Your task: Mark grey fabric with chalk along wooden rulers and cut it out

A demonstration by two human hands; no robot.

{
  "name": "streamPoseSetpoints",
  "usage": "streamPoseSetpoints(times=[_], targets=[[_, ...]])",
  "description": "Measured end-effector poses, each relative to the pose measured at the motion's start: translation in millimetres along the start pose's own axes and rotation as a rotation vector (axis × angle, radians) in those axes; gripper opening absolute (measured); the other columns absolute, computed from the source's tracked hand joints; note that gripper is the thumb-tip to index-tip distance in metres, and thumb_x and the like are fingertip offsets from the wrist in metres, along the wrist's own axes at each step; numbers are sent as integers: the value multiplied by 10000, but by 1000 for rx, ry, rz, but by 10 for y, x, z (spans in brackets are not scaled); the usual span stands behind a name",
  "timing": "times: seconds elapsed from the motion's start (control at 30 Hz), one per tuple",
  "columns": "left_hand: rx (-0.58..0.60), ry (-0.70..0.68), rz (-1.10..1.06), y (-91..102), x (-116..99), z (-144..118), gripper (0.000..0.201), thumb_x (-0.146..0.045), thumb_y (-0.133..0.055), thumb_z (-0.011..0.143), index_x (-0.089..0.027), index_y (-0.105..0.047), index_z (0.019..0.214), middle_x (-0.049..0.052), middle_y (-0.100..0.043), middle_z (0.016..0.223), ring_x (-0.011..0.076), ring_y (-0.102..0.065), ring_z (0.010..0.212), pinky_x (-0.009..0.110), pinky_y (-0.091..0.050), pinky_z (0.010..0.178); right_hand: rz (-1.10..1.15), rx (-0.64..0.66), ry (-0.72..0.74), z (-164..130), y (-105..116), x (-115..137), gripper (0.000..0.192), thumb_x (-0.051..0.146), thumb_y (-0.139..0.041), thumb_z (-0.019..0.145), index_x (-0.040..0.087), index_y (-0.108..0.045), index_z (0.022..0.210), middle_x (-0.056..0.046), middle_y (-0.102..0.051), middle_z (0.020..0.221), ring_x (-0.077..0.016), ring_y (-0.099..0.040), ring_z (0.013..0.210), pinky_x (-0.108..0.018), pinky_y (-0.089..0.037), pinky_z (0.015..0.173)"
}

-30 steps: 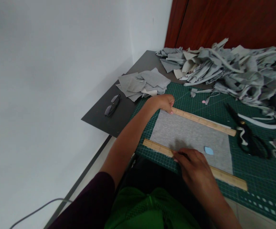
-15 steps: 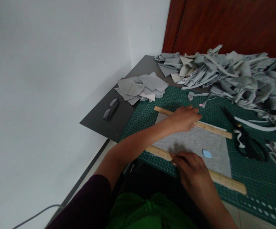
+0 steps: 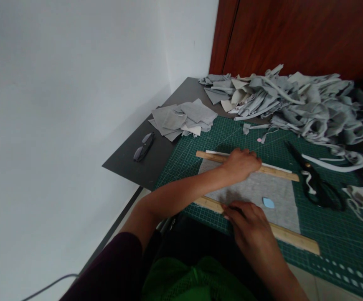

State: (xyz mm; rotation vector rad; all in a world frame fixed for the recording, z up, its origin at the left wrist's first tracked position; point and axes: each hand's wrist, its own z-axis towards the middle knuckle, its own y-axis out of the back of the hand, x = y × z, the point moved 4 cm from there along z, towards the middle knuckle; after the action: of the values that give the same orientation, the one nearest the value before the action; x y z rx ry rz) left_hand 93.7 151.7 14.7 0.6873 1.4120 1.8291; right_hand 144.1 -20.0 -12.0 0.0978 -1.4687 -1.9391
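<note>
A: Nearest, what do you see?
B: The right hand (image 3: pixel 252 228) lies flat, palm down, on the near ruler (image 3: pixel 294 238), fingers together pressing it onto the near edge of the grey cloth (image 3: pixel 272 190). Its grip is closed around nothing; it only presses.

A: And the cloth itself?
B: It is a flat grey rectangle on the green mat (image 3: pixel 341 234), held between 2 wooden rulers. A small blue chalk (image 3: pixel 268 203) lies on it, just beyond the right hand and apart from it.

A: The other hand?
B: The left hand (image 3: pixel 242 164) reaches across the cloth and rests on the far ruler (image 3: pixel 278 171), fingers curled down over it, pressing it on the cloth's far edge. I cannot tell whether the fingers wrap under it. A thin white strip (image 3: pixel 215 152) lies just behind that ruler.

A: Farther out?
B: Black scissors (image 3: pixel 317 186) lie on the mat to the right, well apart from both hands. A tiny pink bit (image 3: pixel 259 140) sits beyond the far ruler. To the left, glasses (image 3: pixel 143 147) lie on the dark surface (image 3: pixel 128 161), near a small stack of cut squares (image 3: pixel 183 119). At the back is a big heap of scraps (image 3: pixel 297 104).
</note>
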Motion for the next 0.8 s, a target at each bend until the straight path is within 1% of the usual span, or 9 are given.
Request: streamPoseSetpoints(times=[0.07,0.13,0.2,0.23,0.3,0.37,0.43,0.6,0.8], targets=[[29,1,-41,21,-42,-15,229,-237,-544,1015,-136,-732,1097,151,-720,1071,306,-674,1023,399,-482,738,4,0,-4,0,0,1,362,11,-544,922,212,-731,1157,-106,-680,1115,-289,-618,1024,-460,-522,906],[57,39,-64,24,-102,-49,260,-328,-582,1012,-147,-730,1126,149,-712,1129,318,-656,1080,406,-503,781,4,-2,-10,2,1,3,342,17,-554,928,211,-736,1143,-105,-681,1103,-286,-621,1015,-458,-518,903],[77,116,-56,-4,-173,-100,355,-406,-592,1007,-133,-714,1197,182,-688,1234,351,-620,1179,444,-508,884,9,-14,-11,8,5,7,312,26,-560,937,201,-737,1126,-109,-682,1094,-286,-622,1007,-458,-515,899],[84,163,-45,-29,-209,-127,443,-459,-575,1010,-113,-690,1261,213,-658,1313,378,-591,1243,481,-490,962,16,-21,-11,12,7,9,299,28,-562,940,196,-735,1117,-111,-684,1095,-286,-623,1011,-458,-514,901],[118,261,-44,-102,-272,-177,685,-600,-473,1022,-78,-561,1456,272,-503,1534,442,-470,1411,569,-402,1108,35,-27,-12,22,8,11,282,30,-567,942,197,-732,1097,-108,-689,1106,-286,-624,1026,-458,-509,911],[151,319,-66,-171,-317,-203,804,-669,-357,1029,-78,-428,1569,272,-353,1652,457,-312,1532,633,-286,1199,51,-31,-13,31,4,12,283,25,-572,937,207,-729,1086,-100,-694,1114,-284,-623,1036,-452,-506,917],[181,321,-96,-215,-337,-200,821,-682,-296,1033,-104,-365,1611,238,-300,1691,440,-215,1582,665,-205,1236,52,-40,-10,35,-2,11,280,26,-578,934,211,-728,1080,-98,-695,1112,-287,-620,1042,-447,-505,914],[198,313,-150,-198,-271,-164,834,-712,-211,1027,-160,-329,1641,173,-269,1722,421,-147,1604,691,-102,1261,29,-68,11,20,-19,12,278,29,-556,945,201,-727,1081,-114,-686,1107,-299,-607,1054,-452,-501,913],[241,331,-212,-171,-184,-156,819,-731,-228,1017,-230,-299,1661,119,-216,1748,443,-65,1612,698,-49,1262,39,-42,1,5,-30,-4,292,26,-554,949,209,-717,1107,-105,-671,1101,-285,-607,1012,-462,-499,905]])
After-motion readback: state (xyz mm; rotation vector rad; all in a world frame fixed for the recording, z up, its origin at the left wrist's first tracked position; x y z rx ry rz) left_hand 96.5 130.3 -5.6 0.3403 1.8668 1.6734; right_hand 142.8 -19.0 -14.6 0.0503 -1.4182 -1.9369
